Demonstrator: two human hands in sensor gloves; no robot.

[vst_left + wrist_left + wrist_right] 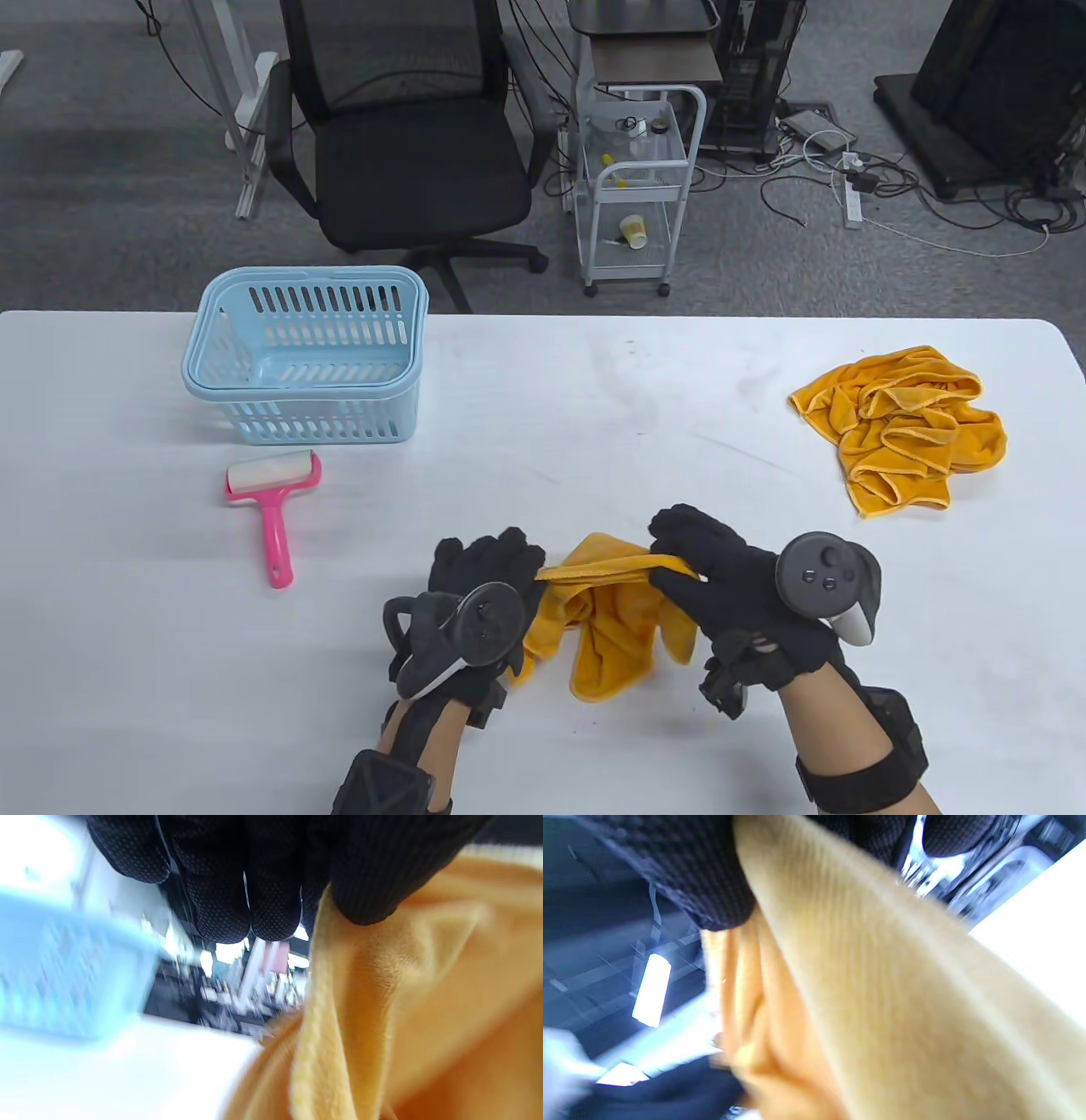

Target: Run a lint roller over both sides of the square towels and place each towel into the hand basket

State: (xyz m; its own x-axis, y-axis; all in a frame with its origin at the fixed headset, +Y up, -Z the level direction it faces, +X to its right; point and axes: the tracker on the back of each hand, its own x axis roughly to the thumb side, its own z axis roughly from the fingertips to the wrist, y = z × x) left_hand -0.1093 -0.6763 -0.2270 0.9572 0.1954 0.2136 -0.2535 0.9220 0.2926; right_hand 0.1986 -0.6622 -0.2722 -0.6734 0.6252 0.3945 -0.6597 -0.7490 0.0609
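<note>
Both hands pinch one orange towel stretched between them: left hand on its left edge, right hand on its right. One lint roller and one hand basket lie beyond the left hand; crumpled towels, number unclear, lie beyond the right.

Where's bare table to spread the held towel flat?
Widest bare patch: mid-table, between the light blue slotted plastic basket and the crumpled orange towel pile, beyond both hands. Also bare: the near-left corner below the pink-handled lint roller. Crowded: near centre, where the left hand and right hand grip the orange towel.
</note>
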